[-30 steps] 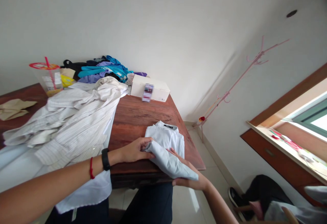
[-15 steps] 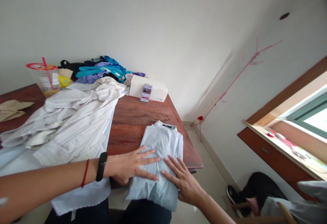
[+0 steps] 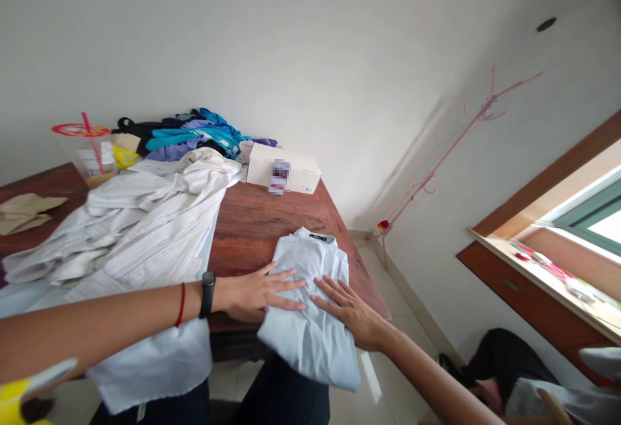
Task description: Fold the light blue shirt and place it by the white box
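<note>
A pale grey-blue shirt (image 3: 303, 253), folded narrow, lies near the table's right corner with its collar toward the wall. Its lower end hangs past the front edge, above my legs. My left hand (image 3: 259, 292) rests flat on the shirt's left side, fingers spread and pointing right. From the other side, my right hand (image 3: 347, 308) presses flat on the right half, its fingers stretched out. The fingertips of both hands come close together at the shirt's middle. Left of my left hand lies a heap of white striped shirts (image 3: 160, 224), partly hanging off the front edge.
On the wooden table (image 3: 247, 215) stand a white box (image 3: 262, 169) and a plastic cup with a straw (image 3: 92, 153). Blue and black clothes (image 3: 194, 134) are piled by the wall. A pink coat rack (image 3: 436, 160) stands right. Someone's dark-clothed leg (image 3: 504, 354) shows lower right.
Both hands have slid slightly up the shirt toward the collar, still lying flat. The shirt's hanging lower end has swung to the right. A yellow and white shape has appeared at lower left.
</note>
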Demonstrator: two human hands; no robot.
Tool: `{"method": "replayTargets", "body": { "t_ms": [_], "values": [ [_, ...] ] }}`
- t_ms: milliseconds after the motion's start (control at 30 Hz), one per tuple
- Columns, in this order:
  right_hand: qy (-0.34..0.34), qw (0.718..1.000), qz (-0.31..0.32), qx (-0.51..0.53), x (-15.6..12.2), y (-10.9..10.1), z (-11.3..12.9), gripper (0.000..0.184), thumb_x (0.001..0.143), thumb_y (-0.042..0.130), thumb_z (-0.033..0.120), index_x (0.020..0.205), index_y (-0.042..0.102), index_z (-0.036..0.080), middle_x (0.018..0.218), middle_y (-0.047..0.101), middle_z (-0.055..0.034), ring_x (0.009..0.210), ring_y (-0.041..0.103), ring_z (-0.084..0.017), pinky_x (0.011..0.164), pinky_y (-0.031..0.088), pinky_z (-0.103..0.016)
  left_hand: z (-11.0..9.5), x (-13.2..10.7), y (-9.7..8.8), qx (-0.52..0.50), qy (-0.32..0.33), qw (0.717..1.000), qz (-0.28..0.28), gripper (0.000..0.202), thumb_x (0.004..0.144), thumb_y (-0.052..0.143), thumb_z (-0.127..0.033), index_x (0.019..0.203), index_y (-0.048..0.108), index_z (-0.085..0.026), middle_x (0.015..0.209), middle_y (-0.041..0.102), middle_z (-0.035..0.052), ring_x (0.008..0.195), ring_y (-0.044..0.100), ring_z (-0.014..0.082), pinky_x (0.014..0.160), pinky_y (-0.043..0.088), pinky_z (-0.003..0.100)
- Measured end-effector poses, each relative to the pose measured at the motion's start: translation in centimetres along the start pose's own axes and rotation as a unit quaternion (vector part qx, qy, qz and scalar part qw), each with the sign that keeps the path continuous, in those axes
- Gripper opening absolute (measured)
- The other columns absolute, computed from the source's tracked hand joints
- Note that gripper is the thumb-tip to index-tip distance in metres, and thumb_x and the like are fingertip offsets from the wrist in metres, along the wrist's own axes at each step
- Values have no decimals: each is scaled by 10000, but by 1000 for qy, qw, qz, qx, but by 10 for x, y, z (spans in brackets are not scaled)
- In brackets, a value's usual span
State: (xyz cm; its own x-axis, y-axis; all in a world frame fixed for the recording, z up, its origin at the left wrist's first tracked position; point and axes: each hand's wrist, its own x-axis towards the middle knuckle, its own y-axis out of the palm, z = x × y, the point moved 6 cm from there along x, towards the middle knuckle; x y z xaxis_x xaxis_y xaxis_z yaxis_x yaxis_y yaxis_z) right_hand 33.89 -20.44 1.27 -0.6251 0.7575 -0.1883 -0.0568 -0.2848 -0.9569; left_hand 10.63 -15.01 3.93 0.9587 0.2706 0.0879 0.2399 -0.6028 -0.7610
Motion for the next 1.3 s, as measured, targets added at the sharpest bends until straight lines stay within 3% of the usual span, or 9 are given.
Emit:
{"method": "replayTargets", "body": {
  "t_ms": [167, 400, 533, 633, 700, 767, 933, 1167, 1300],
  "values": [
    [11, 998, -61, -6, 2, -35, -36, 761, 918, 612, 250, 1612, 311, 341, 1708, 185, -48, 1575, 156, -334, 1252, 206, -566, 23, 11, -15, 17, -14, 999, -46, 620, 930, 560, -123, 1531, 487, -257, 1655, 340, 43, 1548, 255, 291, 1283, 57, 502],
    [77, 982, -169, -34, 26, -36, -98, 614, 969, 453, 119, 1549, 455, 320, 1667, 322, -62, 1557, 256, -294, 1225, 299, -580, 86, 34, -37, 135, -60, 989, -27, 718, 864, 649, -174, 1544, 464, -313, 1698, 227, 65, 1571, 126, 373, 1249, 109, 613],
    [100, 958, -266, 32, 25, -45, -98, 526, 992, 419, 163, 1500, 539, 233, 1581, 475, -108, 1510, 372, -288, 1209, 371, -545, 97, 41, -73, 117, -96, 988, -24, 692, 742, 604, -69, 1404, 627, -267, 1610, 430, 65, 1511, 328, 361, 1237, 260, 548],
    [109, 944, -303, 77, 30, -58, -75, 468, 1048, 402, 293, 1488, 551, 238, 1569, 494, -98, 1515, 362, -287, 1212, 371, -535, 81, 57, -89, 111, -115, 978, -131, 601, 827, 483, -80, 1414, 589, -158, 1497, 555, 121, 1390, 509, 294, 1197, 359, 452],
    [88, 952, -283, 77, 43, -56, -54, 495, 1055, 432, 397, 1525, 502, 256, 1620, 423, -83, 1549, 282, -296, 1235, 320, -545, 64, 74, -77, 127, -113, 969, -182, 558, 933, 416, -151, 1483, 502, -138, 1520, 527, 137, 1417, 477, 278, 1206, 340, 436],
    [79, 967, -234, 61, 59, -44, -39, 564, 1054, 434, 451, 1583, 405, 255, 1674, 313, -82, 1575, 192, -301, 1249, 272, -555, 52, 91, -48, 169, -124, 962, -176, 549, 1008, 398, -279, 1535, 431, -127, 1591, 436, 161, 1500, 350, 335, 1234, 259, 521],
    [144, 981, -129, -2, 81, -3, -37, 606, 1070, 363, 396, 1637, 251, 214, 1702, 192, -112, 1587, 108, -294, 1250, 205, -589, 55, 109, 10, 206, -168, 951, -155, 630, 1051, 369, -428, 1608, 326, -138, 1669, 268, 183, 1549, 201, 404, 1224, 190, 625],
    [151, 980, -129, -19, 72, -4, -31, 621, 1057, 387, 422, 1641, 236, 276, 1708, 188, -80, 1585, 130, -313, 1237, 211, -611, 49, 98, 4, 205, -155, 953, -159, 623, 1060, 389, -504, 1612, 337, -220, 1692, 197, 169, 1553, 195, 399, 1226, 174, 625],
    [154, 980, -123, -17, 58, -2, -18, 678, 1045, 392, 527, 1649, 173, 310, 1716, 162, -63, 1586, 121, -323, 1230, 189, -641, 32, 75, 15, 194, -135, 966, -108, 769, 1007, 431, -640, 1636, 253, -235, 1703, 115, 185, 1566, 118, 410, 1219, 128, 661]
  ]
}}
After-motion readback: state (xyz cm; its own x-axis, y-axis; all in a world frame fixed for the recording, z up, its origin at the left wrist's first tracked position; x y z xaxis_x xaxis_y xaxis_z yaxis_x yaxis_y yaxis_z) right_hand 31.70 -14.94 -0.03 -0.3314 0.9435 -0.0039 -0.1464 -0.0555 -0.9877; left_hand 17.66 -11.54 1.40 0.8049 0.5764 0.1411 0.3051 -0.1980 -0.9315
